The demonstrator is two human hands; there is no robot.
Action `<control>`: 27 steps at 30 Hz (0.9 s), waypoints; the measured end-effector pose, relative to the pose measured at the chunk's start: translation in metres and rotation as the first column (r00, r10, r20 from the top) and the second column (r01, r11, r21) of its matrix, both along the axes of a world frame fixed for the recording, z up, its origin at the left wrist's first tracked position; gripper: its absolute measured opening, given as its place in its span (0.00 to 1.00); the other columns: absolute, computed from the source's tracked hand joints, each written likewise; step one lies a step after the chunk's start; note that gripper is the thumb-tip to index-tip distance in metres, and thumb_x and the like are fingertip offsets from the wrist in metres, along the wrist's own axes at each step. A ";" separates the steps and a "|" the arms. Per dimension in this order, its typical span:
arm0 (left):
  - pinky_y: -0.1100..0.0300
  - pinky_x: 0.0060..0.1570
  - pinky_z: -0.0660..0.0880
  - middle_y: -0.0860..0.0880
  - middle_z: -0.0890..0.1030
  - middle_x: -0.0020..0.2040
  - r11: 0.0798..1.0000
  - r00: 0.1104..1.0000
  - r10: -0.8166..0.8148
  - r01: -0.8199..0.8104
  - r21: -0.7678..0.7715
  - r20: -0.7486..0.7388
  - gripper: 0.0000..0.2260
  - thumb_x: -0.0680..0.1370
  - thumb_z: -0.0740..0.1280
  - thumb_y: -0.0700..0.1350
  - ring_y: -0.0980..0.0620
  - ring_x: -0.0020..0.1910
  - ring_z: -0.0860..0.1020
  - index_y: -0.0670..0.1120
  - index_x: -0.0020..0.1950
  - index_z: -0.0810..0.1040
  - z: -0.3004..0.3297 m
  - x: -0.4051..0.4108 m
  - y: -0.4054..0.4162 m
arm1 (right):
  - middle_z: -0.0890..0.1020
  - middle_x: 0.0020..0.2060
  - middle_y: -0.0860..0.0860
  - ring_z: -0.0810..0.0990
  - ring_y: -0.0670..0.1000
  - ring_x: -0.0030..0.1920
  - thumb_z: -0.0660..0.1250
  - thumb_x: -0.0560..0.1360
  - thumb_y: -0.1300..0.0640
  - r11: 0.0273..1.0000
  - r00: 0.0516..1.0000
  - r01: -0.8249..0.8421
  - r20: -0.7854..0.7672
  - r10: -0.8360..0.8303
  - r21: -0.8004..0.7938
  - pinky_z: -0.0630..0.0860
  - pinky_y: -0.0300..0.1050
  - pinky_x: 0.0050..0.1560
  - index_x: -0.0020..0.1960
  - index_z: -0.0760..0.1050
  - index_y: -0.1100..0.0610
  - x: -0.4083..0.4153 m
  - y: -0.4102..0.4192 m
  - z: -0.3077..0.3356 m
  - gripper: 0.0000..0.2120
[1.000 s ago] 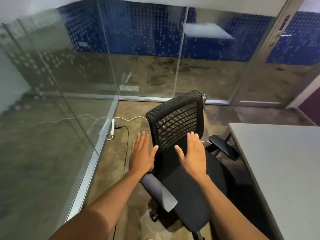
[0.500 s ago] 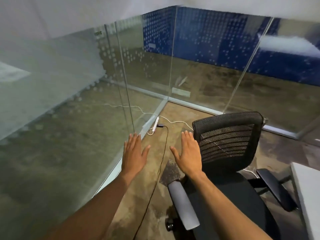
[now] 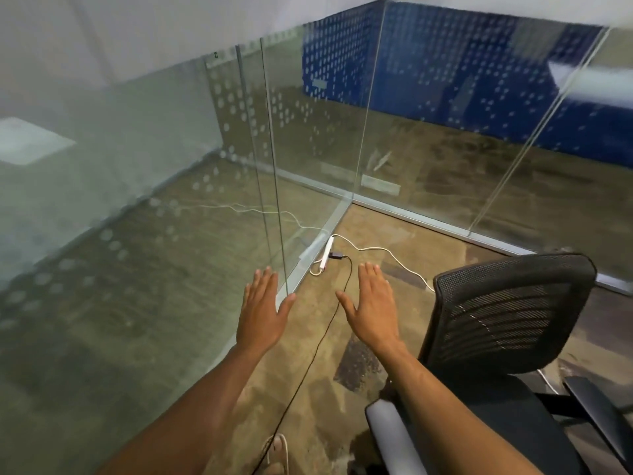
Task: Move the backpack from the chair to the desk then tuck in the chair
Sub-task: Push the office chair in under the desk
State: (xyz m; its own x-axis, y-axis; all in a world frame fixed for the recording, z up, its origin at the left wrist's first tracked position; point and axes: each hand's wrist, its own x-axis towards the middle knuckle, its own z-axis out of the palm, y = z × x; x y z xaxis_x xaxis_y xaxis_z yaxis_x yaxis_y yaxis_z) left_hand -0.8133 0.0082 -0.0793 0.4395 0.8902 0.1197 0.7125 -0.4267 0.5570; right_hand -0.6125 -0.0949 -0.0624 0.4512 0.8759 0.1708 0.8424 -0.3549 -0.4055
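While both arms reach forward, the left hand (image 3: 262, 308) and right hand (image 3: 371, 305) are spread flat with palms down, fingers extended, holding nothing, both to the left of the black mesh chair (image 3: 507, 323). Beyond the hands from the chair, a white power strip (image 3: 326, 258) lies against the glass partition (image 3: 308, 159). No backpack shows on the chair's visible part.

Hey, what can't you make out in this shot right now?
Head view only:
- Backpack and desk: out of frame; whether the bag was moved cannot be told.
- Chair: seat, right armrest and base cut off by the right and bottom edges.
- Black cable: its end runs off the bottom edge.
- Beyond the glass: blurred by reflections.
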 end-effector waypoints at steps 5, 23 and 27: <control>0.56 0.77 0.39 0.48 0.52 0.82 0.996 0.997 -0.082 0.082 0.019 -0.014 0.30 0.82 0.56 0.58 0.52 0.81 0.45 0.45 0.80 0.56 0.002 0.006 0.081 | 0.56 0.79 0.55 0.48 0.53 0.80 0.56 0.79 0.37 0.998 0.998 0.067 -0.020 -0.067 0.020 0.48 0.52 0.77 0.79 0.54 0.58 0.000 0.069 0.001 0.36; 0.57 0.76 0.40 0.48 0.52 0.81 0.971 0.970 -0.235 0.237 0.036 -0.060 0.32 0.82 0.57 0.59 0.52 0.80 0.45 0.43 0.80 0.55 -0.012 0.139 0.253 | 0.57 0.79 0.55 0.50 0.53 0.79 0.58 0.80 0.38 0.966 0.965 0.258 -0.048 -0.257 0.025 0.49 0.53 0.78 0.78 0.55 0.58 0.114 0.198 -0.012 0.36; 0.57 0.76 0.40 0.48 0.52 0.82 0.978 0.976 -0.209 0.210 0.011 -0.065 0.33 0.82 0.56 0.60 0.56 0.79 0.43 0.44 0.80 0.54 -0.010 0.195 0.290 | 0.56 0.79 0.55 0.49 0.53 0.80 0.57 0.80 0.39 0.961 0.960 0.273 -0.074 -0.270 0.040 0.47 0.51 0.77 0.79 0.54 0.58 0.169 0.233 -0.012 0.35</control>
